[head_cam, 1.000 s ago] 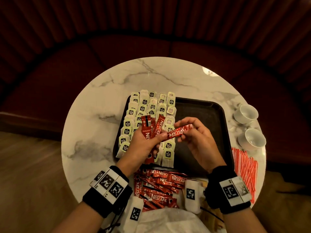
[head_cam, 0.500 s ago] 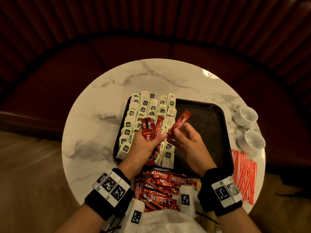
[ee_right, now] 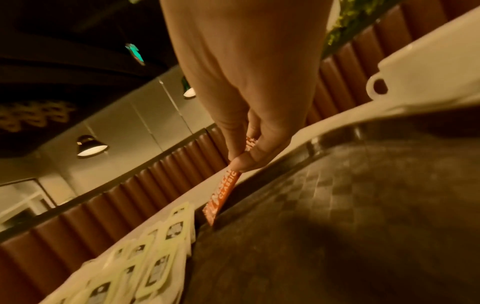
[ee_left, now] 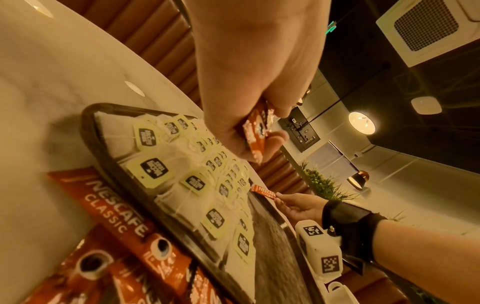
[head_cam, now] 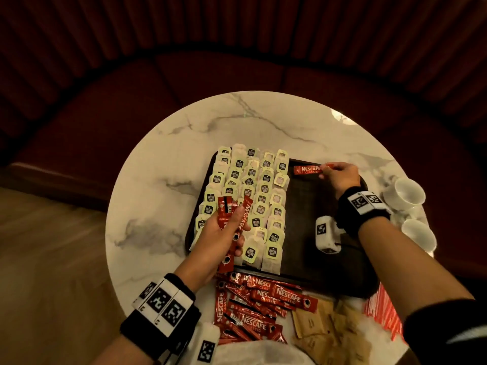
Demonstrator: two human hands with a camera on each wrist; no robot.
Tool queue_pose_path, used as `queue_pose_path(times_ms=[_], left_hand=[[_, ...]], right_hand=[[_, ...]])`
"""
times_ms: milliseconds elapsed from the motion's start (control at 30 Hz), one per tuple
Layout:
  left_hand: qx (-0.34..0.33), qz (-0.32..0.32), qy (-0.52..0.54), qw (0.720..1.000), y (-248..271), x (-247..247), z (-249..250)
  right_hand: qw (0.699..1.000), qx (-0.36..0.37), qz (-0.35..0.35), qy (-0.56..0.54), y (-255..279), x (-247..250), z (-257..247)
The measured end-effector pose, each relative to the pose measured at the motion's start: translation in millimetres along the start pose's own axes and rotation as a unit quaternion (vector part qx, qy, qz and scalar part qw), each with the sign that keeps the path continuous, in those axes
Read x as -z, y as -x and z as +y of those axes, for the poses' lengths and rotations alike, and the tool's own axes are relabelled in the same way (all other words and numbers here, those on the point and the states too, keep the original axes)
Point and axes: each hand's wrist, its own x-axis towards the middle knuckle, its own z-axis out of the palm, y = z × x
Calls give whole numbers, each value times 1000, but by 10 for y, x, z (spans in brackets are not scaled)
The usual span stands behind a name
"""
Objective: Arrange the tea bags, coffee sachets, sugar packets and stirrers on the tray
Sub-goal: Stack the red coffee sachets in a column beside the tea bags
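Note:
A black tray lies on a round marble table. Rows of tea bags with pale green tags fill its left half. My right hand pinches one red coffee sachet by its end and holds it flat at the tray's far edge, beside the tea bags; the right wrist view shows the same coffee sachet low over the tray floor. My left hand grips a bundle of coffee sachets above the tea bags, also seen as the bundle.
A loose heap of coffee sachets lies at the table's near edge, with brown sugar packets to its right. Red-striped stirrers lie at the right. Two white cups stand beyond the tray's right side. A dark red bench curves behind.
My right hand has carried the single sachet from in front of my left hand out to the tray's far edge and turned it level. The left hand keeps its bundle in place.

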Motion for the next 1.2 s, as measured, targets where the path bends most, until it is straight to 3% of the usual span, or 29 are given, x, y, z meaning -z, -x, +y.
queue_pose_path(times_ms=[133, 467, 667, 700, 767, 867, 933, 1000, 1200], left_hand=[[7, 23, 5, 1000, -18, 74, 17], [0, 34, -19, 999, -32, 104, 31], [13, 6, 9, 1000, 0, 57, 58], [10, 1, 12, 1000, 5, 40, 64], [3, -10, 11, 1000, 10, 11, 70], [-6, -26, -7, 1000, 26, -52, 74], [-14, -36, -12, 999, 54, -98, 76], [-15, -39, -20, 999, 76, -134, 64], [-47, -50, -79, 994, 89, -181, 9]], right_hand=[[999, -44, 12, 12, -88, -136, 23], [996, -70, 10, 59, -89, -223, -64], [999, -28, 31, 30, 150, -98, -163], [1000, -6, 19, 24, 293, -79, -216], [996, 37, -79, -3, 718, -63, -333], [955, 61, -290, -32, 1494, -33, -458], [928, 101, -360, -4, 1826, -37, -437], [922, 126, -365, -27, 2028, -81, -367], [945, 120, -269, -144, 2169, -173, -255]])
